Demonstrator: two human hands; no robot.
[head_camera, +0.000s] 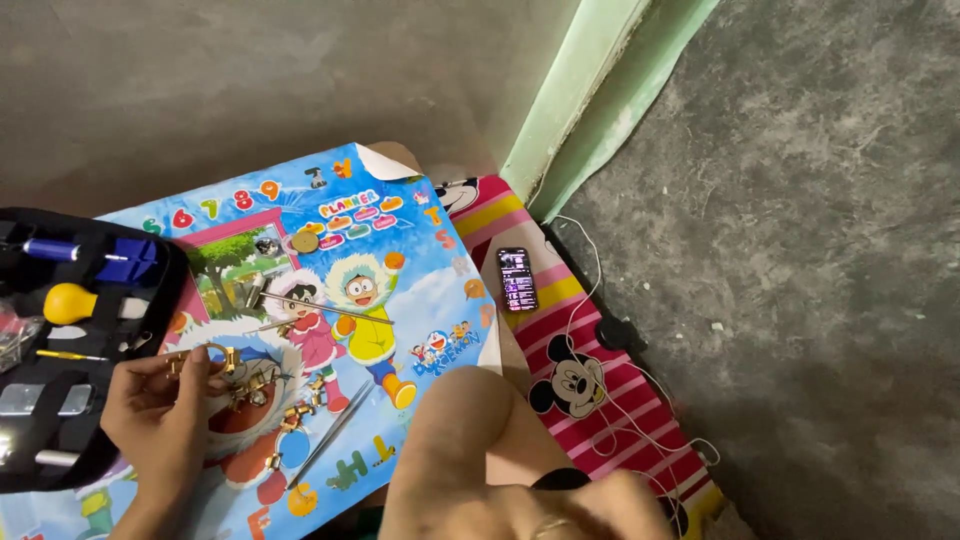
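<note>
Grey concrete floor fills the far and right side of my view, with a pale green door frame (590, 90) rising at the far middle. Near the centre lies a bright blue cartoon poster (440, 290) spread flat as a work surface, its far corner curled up. Under its right edge I see a pink striped mat (600, 400) printed with a cartoon mouse.

My left hand (160, 410) sits at the near left, over the poster's left edge. Its fingers are curled around a gold-coloured watch band (215, 358), pinching one end while the rest of the band trails right onto the poster. Loose gold links (290, 415) lie scattered just beside it, and a pair of slim metal tweezers (330, 435) rests diagonally near them. A small round watch face (305, 241) lies farther back on the poster.

My right hand (610, 505) is at the near edge, low in the view and blurred; I cannot tell whether it is clenched or loose, and it holds nothing I can make out.

At the far left a black tool case (150, 300) lies open, with a yellow dust blower (68, 303) and a blue-handled tool (55, 250) inside. A smartphone (517, 279) with a lit screen lies on the mat, and a white cable (600, 330) winds past it.
</note>
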